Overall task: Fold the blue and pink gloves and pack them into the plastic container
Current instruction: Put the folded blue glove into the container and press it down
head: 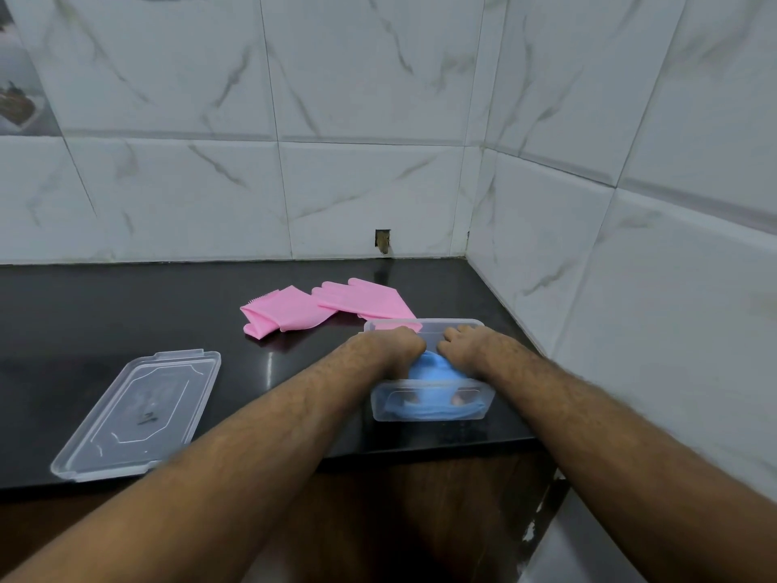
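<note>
Head view: our left hand [395,345] and right hand [460,345] press the blue gloves [433,368] into the plastic container [433,408] (finger curl hidden, grip uncertain); pink gloves [323,307] beyond them; we should flatten evenly, leaving room.

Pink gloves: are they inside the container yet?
No, both pink gloves lie on the black counter behind the container.

A plastic container [433,403] is set on the counter [84,313] near its front edge, close to the right wall. Folded gloves [433,366] are held down inside it by the left hand [393,345] and right hand [462,342]. Two more gloves [323,309] are laid just behind the container. The lid [138,414] is placed well to its left.
</note>
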The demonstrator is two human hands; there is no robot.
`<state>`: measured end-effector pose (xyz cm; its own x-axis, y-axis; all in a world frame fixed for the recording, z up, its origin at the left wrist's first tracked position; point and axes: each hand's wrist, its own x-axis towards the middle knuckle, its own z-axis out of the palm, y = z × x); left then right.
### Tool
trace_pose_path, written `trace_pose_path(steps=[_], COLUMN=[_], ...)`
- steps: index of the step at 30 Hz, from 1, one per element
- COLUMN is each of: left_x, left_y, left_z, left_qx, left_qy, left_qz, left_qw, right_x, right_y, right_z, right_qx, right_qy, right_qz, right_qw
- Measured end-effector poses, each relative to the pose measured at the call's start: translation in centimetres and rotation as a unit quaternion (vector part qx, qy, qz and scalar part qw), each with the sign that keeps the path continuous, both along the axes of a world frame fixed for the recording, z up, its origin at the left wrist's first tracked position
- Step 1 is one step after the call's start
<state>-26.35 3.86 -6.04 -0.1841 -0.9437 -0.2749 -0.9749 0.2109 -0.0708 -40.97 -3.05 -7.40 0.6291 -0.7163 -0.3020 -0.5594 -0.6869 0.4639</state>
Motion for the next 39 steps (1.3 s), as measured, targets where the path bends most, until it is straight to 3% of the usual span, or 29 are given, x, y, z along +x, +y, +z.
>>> trace_pose_path(steps=[6,13,18,23,30,34,39], left_x=[2.4,2.7,3.3,3.9,4.4,4.0,3.6], left_y=[2.1,3.6,3.4,3.3,2.9,2.7,2.3], left_z=[2.0,2.1,0.7,-0.3,-0.8,-0.7,-0.4], left_qx=[-0.075,0.006,-0.043,-0.091,-0.125,-0.089,-0.038], left_qy=[-0.019,0.035,0.08,0.154,0.092,0.026,0.02], left_qz=[-0.095,-0.011,0.009,0.013,-0.004,0.01,0.031], left_qw=[0.992,0.999,0.996,0.984,0.988,0.996,0.999], right_x=[-1.2,-1.8,-1.6,-1.0,-0.3,-0.3,-0.3], right_y=[0.1,1.1,1.1,1.0,0.5,0.7,0.7], right_z=[0.8,0.2,-0.1,-0.2,-0.8,-0.8,-0.8], right_qx=[0.066,0.055,0.014,0.022,-0.031,-0.049,-0.057], right_qy=[-0.15,-0.26,-0.318,-0.261,-0.242,-0.243,-0.257], right_qz=[-0.006,-0.031,-0.047,-0.011,0.007,-0.009,-0.03], right_qw=[0.987,0.964,0.947,0.965,0.97,0.969,0.964])
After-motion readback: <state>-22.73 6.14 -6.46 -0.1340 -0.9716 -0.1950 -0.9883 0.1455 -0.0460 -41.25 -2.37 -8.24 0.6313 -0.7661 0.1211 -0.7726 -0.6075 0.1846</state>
